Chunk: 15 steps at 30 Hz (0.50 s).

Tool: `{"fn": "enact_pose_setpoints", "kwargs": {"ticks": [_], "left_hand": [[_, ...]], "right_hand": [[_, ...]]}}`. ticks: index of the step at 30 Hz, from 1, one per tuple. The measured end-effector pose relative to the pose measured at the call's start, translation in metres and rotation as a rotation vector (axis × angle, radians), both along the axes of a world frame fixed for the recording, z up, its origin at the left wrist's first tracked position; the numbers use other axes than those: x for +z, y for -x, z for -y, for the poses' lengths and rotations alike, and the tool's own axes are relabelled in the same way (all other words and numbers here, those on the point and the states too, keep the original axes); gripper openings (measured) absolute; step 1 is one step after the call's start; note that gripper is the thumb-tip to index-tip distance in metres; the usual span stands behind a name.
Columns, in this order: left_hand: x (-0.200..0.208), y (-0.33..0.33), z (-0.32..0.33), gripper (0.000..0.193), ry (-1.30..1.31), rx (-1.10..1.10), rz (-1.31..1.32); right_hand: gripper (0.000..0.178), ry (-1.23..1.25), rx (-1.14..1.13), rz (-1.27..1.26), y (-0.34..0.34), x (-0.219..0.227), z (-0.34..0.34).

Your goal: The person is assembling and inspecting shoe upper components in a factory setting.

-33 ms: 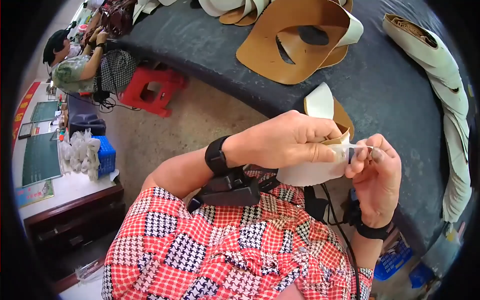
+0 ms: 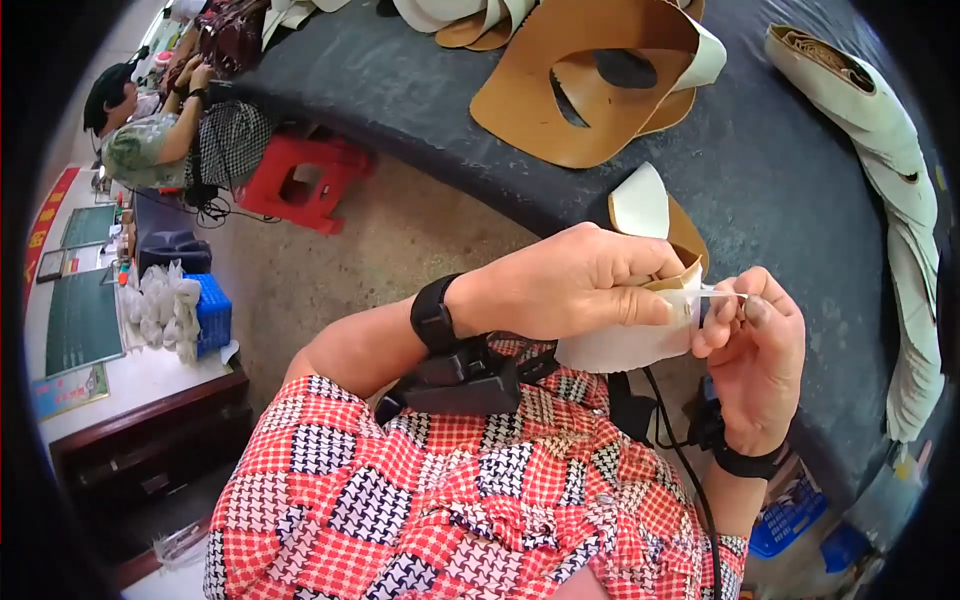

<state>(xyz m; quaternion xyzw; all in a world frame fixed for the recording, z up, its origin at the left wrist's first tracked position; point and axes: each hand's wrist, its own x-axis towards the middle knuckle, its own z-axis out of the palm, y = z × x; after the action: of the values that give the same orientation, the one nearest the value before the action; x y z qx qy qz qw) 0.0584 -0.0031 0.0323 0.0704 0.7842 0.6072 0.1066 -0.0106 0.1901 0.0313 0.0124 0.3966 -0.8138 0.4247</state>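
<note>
My left hand [image 2: 580, 285] is closed on a tan leather piece with a white backing [image 2: 630, 350], thumb on top and fingers curled behind its edge. From under that thumb a thin translucent strip [image 2: 705, 293] stretches to my right hand [image 2: 755, 340]. The right thumb and forefinger pinch the strip's far end, with the other fingers curled in. Part of the leather piece is hidden behind my left hand. Just beyond it, a white flap with tan leather [image 2: 640, 202] lies at the table's edge.
Large curved tan leather pieces [image 2: 545, 110] lie on the dark-covered table [image 2: 400, 75]. A long row of overlapping white-backed pieces [image 2: 890, 190] runs down its right side. A red stool [image 2: 310, 180] and a seated person [image 2: 150, 140] are at the far left. A black cable [image 2: 690, 475] hangs over my lap.
</note>
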Motion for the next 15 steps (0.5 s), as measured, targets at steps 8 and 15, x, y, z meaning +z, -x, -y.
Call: {"fn": "enact_pose_setpoints", "kwargs": {"ticks": [8, 15], "left_hand": [[0.0, 0.0, 0.004, 0.017, -0.11, 0.04, 0.0], [0.001, 0.001, -0.016, 0.013, -0.14, -0.005, -0.219]], "right_hand": [[0.008, -0.072, 0.043, -0.014, 0.008, 0.0, -0.005], [0.05, -0.278, 0.16, -0.505, 0.015, 0.004, -0.022]]}}
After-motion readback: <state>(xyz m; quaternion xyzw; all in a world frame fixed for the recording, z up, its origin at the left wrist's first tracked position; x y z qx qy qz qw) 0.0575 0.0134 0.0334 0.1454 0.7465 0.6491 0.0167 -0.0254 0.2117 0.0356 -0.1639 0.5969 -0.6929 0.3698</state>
